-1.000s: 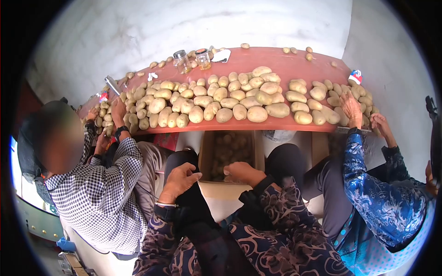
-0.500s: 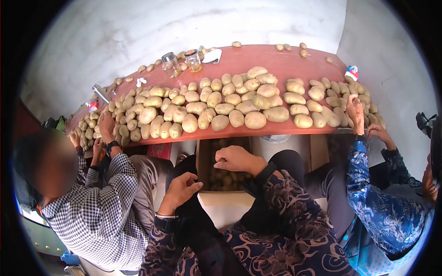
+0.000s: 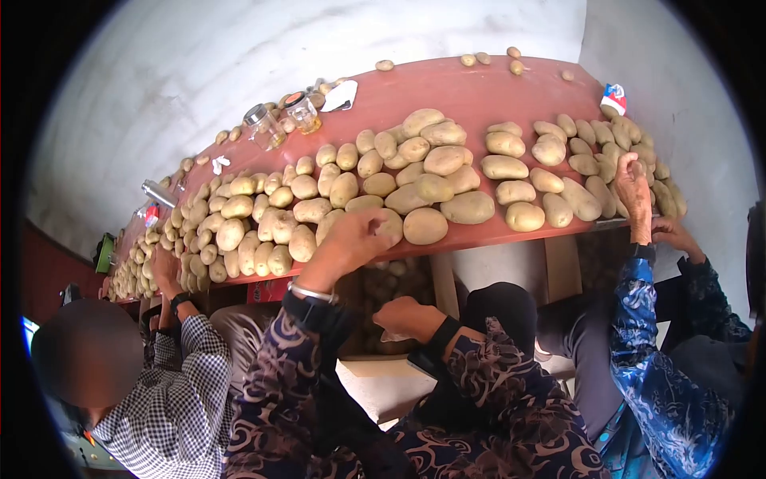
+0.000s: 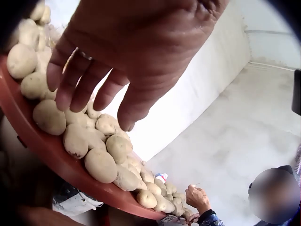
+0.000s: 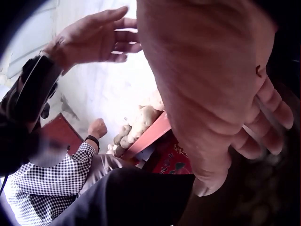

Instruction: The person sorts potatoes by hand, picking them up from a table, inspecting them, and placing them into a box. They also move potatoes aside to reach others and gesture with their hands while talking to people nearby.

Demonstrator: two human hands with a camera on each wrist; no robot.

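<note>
Several rows of potatoes [image 3: 363,191] cover the front of a red table [image 3: 447,88]. My left hand [image 3: 347,243] reaches over the front edge, fingertips right at a potato [image 3: 389,227]. In the left wrist view its fingers [image 4: 77,87] hang loosely bent above the potatoes [image 4: 101,165], with nothing in them. My right hand [image 3: 408,318] hovers lower, over a box [image 3: 375,382] of potatoes under the table. The right wrist view shows its fingers [image 5: 263,132] relaxed and holding nothing; the box's inside is dark there.
Two glass jars [image 3: 265,126], a white cloth [image 3: 341,94] and a metal cylinder [image 3: 159,193] stand or lie toward the back. A person in a checked shirt [image 3: 179,399] sits at left. At right, a person in blue sleeves [image 3: 662,367] reaches to the potatoes. A wall [image 3: 383,40] stands behind.
My left hand has risen from near my lap to the potatoes at the table edge. My right hand moved up over the box, then lowered. The view has shifted.
</note>
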